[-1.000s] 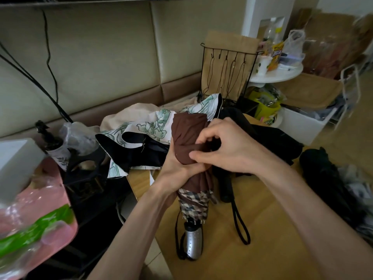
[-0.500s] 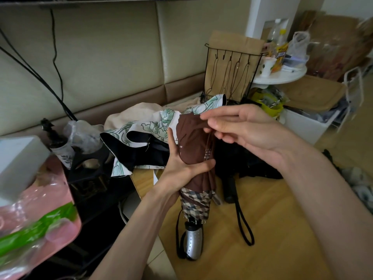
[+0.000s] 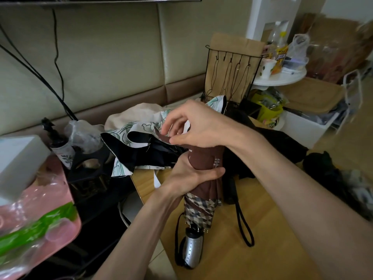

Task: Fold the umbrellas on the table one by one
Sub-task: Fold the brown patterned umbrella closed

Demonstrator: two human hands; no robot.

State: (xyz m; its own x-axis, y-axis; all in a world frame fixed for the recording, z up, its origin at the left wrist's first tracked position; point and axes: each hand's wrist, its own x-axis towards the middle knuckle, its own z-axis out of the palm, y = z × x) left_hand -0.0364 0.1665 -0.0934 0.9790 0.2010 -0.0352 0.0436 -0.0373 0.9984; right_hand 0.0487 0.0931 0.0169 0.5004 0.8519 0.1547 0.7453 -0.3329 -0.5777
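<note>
My left hand (image 3: pixel 191 174) grips the middle of a brown umbrella (image 3: pixel 203 190) with a checked hem and a silver handle (image 3: pixel 192 252), held upright over the wooden table (image 3: pixel 262 249). My right hand (image 3: pixel 193 126) is above it and pinches a brown fabric flap (image 3: pixel 161 136) at the umbrella's top. Behind lies a white umbrella with a green leaf print and black lining (image 3: pixel 129 138). A black umbrella (image 3: pixel 282 146) lies to the right, its wrist strap (image 3: pixel 244 225) trailing on the table.
A dark bundle (image 3: pixel 331 172) lies at the table's right edge. On the left are a pink plastic bag (image 3: pixel 36 223), a white box (image 3: pixel 18 162) and a pump bottle (image 3: pixel 58 142). Behind stand a wire rack (image 3: pixel 232 71), a round white side table (image 3: pixel 282 77) and a padded wall.
My right hand has moved left across the umbrella's top, pulling a brown fabric flap out to the left. My left hand has kept its grip on the umbrella.
</note>
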